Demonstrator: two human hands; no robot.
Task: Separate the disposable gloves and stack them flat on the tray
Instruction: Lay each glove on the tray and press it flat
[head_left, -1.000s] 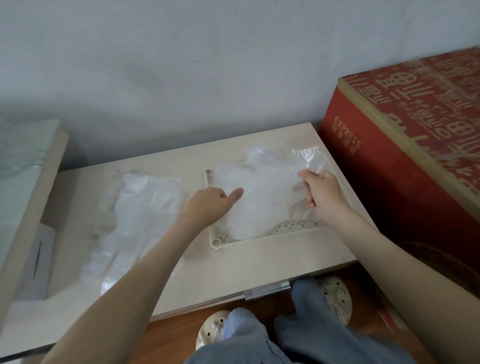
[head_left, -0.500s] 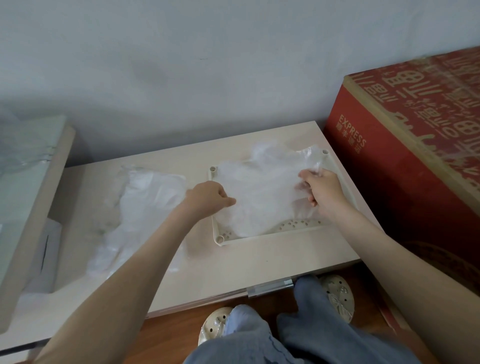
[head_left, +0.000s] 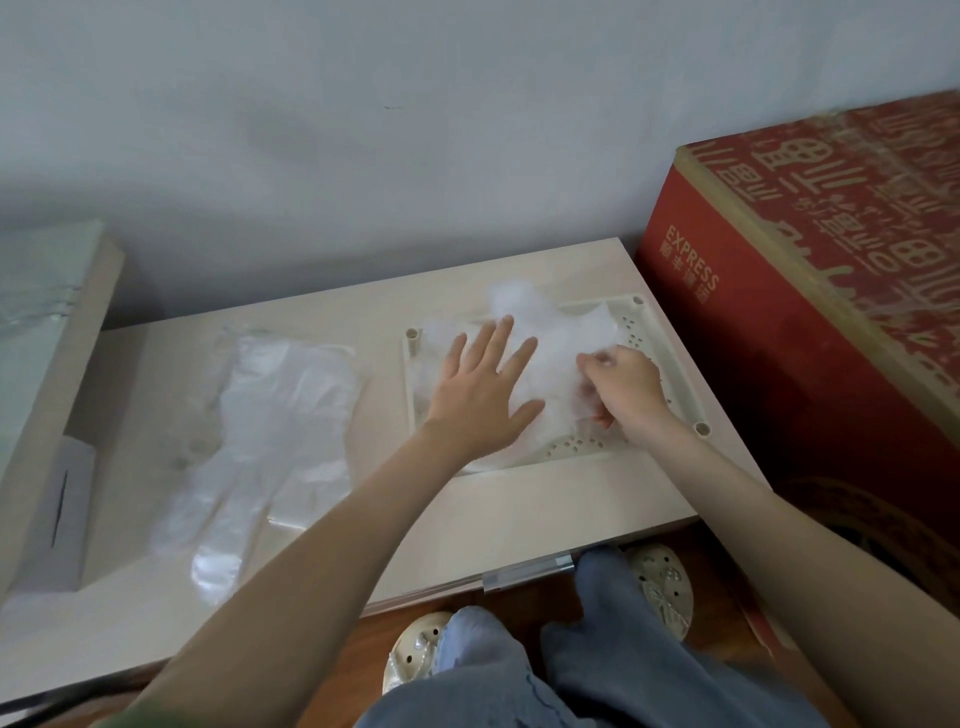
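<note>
On the perforated tray (head_left: 574, 451), the left hand (head_left: 483, 397) presses filmy gloves (head_left: 563, 332).

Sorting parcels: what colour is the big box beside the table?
Red box with pale printed characters, head view.

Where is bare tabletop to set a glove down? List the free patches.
Free: the front strip of the pale wooden table, between the cream perforated tray and the table edge; also the narrow gap between tray and loose clear glove pile. Crowded: the tray, under stacked clear gloves, the left hand and the right hand.
</note>
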